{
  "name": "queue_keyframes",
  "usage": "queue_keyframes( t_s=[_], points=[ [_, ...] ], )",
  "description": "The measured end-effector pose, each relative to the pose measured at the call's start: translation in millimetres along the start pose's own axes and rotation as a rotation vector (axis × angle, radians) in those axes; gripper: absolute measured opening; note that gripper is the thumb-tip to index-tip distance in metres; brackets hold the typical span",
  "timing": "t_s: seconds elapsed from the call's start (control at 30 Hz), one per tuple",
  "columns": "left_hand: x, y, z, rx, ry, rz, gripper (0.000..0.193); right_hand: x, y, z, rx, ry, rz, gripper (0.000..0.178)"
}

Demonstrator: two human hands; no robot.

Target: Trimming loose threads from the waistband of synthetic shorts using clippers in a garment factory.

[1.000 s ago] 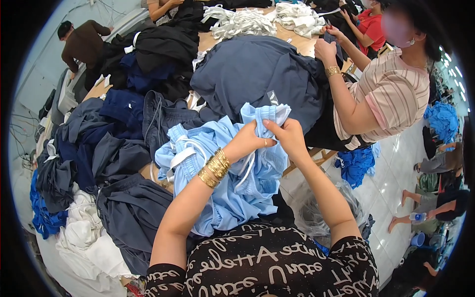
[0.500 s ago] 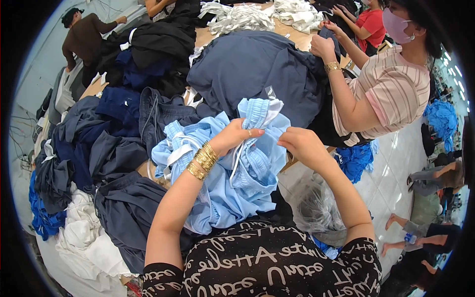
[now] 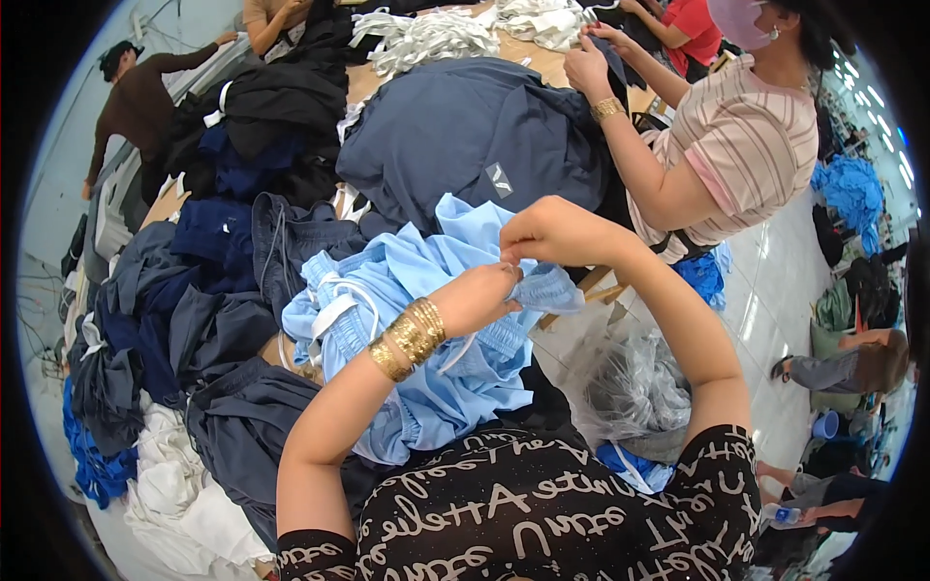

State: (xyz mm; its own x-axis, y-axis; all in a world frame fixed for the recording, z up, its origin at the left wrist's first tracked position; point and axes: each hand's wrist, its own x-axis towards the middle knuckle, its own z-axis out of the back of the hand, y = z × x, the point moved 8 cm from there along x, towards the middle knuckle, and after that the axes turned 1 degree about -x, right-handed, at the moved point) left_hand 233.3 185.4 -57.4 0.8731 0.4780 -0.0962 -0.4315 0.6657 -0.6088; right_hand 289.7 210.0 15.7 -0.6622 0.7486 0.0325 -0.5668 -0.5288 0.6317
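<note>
Light-blue garment (image 3: 412, 266) bunched at worktop (image 3: 554, 70), not laid flat. Left hand (image 3: 484, 293) grip closed on its gathered edge; right hand (image 3: 567, 232) meets it there, grip unclear. Handling looks unfinished; remainder can't tell.

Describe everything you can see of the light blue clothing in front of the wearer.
The light blue clothing forms a loose, crumpled heap of thin-looking fabric, with gathered, elastic-looking bands and white drawstring-like strips. Whether it is one garment or several is unclear. It lies before the person's black patterned shirt, right of dark grey garments. The left hand grips its upper right part; the right hand is right there, but whether it pinches cloth cannot be told.
</note>
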Motion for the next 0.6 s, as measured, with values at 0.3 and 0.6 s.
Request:
queue_keyframes(
  t_s=[0.3,0.6],
  points=[
    [-15.8,23.8,42.3,-0.583,-0.374,0.044,0.035,-29.4,-98.5,-78.5,1.349,-0.23,-0.248,0.013],
    [-1.7,100.0,12.9,-0.558,-0.178,0.229,0.068,-19.9,13.2,-44.7,-0.41,-0.348,0.047,0.008]
  ],
)
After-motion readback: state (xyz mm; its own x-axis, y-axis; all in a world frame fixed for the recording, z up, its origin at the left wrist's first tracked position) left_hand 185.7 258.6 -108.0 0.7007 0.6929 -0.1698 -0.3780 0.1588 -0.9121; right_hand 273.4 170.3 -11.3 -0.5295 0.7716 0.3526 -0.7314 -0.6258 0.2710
